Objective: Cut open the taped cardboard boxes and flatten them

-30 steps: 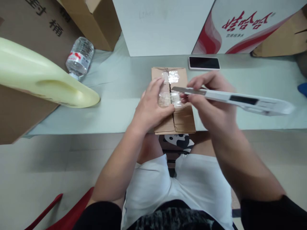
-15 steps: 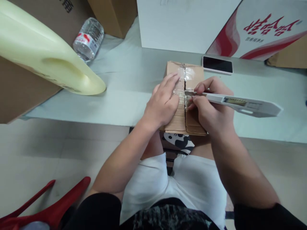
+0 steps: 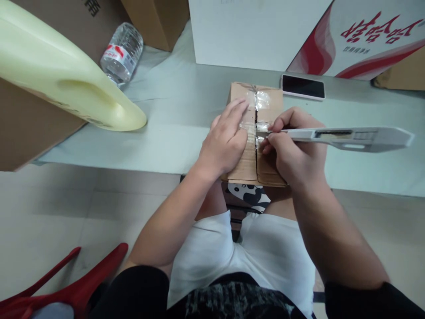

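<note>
A small brown cardboard box [image 3: 268, 94] lies at the near edge of the pale table [image 3: 172, 128], its top seam covered with clear tape. My left hand [image 3: 226, 139] lies on the box's left flap, fingers flat and pressing down. My right hand [image 3: 297, 150] is closed on a long white utility knife [image 3: 348, 137]. The blade tip rests on the taped seam in the middle of the box, and the handle sticks out to the right.
A phone [image 3: 303, 87] lies screen up behind the box. A water bottle [image 3: 122, 53] lies at the back left beside a pale yellow plastic jug [image 3: 59, 75]. Large cartons [image 3: 252, 31] stand along the back. A red chair [image 3: 76, 288] is at the lower left.
The knife came down from above the box to its taped seam. Since half a second ago the handle has tipped up slightly. My left hand stays on the left flap.
</note>
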{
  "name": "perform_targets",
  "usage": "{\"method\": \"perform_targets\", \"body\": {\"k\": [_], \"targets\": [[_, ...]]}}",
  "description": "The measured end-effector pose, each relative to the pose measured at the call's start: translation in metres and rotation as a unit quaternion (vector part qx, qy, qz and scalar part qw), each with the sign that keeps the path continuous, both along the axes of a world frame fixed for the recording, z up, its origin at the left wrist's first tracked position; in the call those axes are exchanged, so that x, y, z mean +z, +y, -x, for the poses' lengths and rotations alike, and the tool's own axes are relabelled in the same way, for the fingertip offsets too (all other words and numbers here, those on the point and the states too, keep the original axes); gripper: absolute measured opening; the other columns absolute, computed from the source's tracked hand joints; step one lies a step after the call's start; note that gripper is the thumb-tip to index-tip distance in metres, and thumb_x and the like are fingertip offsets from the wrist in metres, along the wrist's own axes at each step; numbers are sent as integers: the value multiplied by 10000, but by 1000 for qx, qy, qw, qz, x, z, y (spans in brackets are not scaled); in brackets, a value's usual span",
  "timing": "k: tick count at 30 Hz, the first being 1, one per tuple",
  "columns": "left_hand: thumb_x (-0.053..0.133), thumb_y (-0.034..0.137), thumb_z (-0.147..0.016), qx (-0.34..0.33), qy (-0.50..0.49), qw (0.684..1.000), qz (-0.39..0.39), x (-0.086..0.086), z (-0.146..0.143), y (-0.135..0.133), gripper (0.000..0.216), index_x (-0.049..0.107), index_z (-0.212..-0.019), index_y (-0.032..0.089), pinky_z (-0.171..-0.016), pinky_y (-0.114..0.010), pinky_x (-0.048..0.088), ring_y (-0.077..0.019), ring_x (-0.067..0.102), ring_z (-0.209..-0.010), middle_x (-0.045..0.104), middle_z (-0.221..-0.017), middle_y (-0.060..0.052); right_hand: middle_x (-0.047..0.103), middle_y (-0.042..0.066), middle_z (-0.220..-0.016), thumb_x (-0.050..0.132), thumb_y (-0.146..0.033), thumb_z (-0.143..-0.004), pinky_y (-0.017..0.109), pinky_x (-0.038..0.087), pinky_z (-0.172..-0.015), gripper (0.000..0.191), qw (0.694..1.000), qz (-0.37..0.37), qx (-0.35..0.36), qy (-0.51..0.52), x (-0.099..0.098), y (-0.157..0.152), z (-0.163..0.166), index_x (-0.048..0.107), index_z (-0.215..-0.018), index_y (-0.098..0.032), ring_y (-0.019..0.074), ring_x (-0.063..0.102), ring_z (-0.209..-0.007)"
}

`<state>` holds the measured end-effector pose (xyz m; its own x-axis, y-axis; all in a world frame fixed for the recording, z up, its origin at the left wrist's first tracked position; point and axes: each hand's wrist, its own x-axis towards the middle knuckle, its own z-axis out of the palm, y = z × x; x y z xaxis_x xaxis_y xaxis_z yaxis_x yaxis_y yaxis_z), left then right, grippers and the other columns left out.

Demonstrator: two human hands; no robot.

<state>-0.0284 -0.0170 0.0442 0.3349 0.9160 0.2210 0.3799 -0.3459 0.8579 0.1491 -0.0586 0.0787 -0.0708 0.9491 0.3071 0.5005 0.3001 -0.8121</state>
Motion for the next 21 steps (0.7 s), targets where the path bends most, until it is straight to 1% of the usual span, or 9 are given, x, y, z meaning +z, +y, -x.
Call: {"method": "perform_targets", "body": {"k": [3, 6, 9, 12, 14, 17, 19, 21], "targets": [[457, 226, -941, 8, 6, 1000, -8, 0, 0, 0, 554, 552, -1479, 322, -1369, -476, 234, -267, 350, -1629, 467, -1693, 3, 538, -14, -725, 569, -115, -824, 289, 484, -571, 164, 997, 1, -34, 69, 8, -2, 6, 493, -748, -240, 145, 559, -642], [460, 233, -940, 11, 8, 1000, -8, 0, 0, 0, 551, 556, -1476, 319, -1366, -485, 241, -271, 350, -1629, 474, -1689, 0, 516, -42, -597, 558, -103, -741, 271, 361, -485, 162, 992, 7, -20, 125, 12, -3, 9, 506, -670, -238, 124, 467, -530], [468, 248, -948, 14, 2, 1000, -5, 0, 0, 0, 535, 564, -1469, 324, -1366, -491, 241, -271, 344, -1632, 480, -1684, 5, 519, -52, -539, 548, -107, -677, 267, 302, -451, 140, 987, 17, -12, 161, 13, -5, 10, 521, -633, -237, 118, 436, -483], [460, 235, -939, 17, 4, 1000, -4, 2, -1, -1, 560, 558, -1482, 329, -1366, -499, 241, -273, 348, -1631, 471, -1692, 13, 529, -51, -538, 550, -115, -660, 276, 275, -404, 131, 977, 26, -14, 210, 14, -9, 10, 539, -648, -245, 121, 436, -435], [453, 221, -926, 20, 8, 1000, -4, 3, -2, -2, 585, 550, -1494, 320, -1366, -497, 249, -268, 360, -1624, 467, -1698, 4, 539, -44, -571, 557, -136, -669, 282, 272, -379, 118, 973, 12, -18, 228, 17, -12, 8, 533, -668, -251, 118, 423, -413], [457, 200, -909, 26, 19, 999, 1, 6, -4, -3, 602, 553, -1495, 300, -1362, -471, 268, -253, 382, -1611, 466, -1700, -19, 547, -23, -651, 588, -169, -699, 282, 284, -374, 120, 968, -72, -39, 239, 26, -7, 3, 501, -675, -247, 108, 417, -436], [460, 190, -904, 30, 28, 999, 5, 8, -5, -4, 606, 555, -1494, 286, -1361, -460, 272, -250, 386, -1609, 463, -1702, -28, 496, -26, -686, 632, -177, -729, 277, 337, -394, 168, 960, -128, -54, 243, 31, 4, 1, 483, -697, -248, 107, 456, -473], [461, 184, -902, 31, 30, 999, 5, 9, -5, -5, 608, 554, -1495, 282, -1364, -464, 265, -251, 384, -1611, 463, -1703, -29, 437, -40, -707, 669, -186, -773, 278, 435, -456, 216, 962, -140, -58, 228, 34, 20, 1, 467, -743, -256, 111, 510, -515]]}}
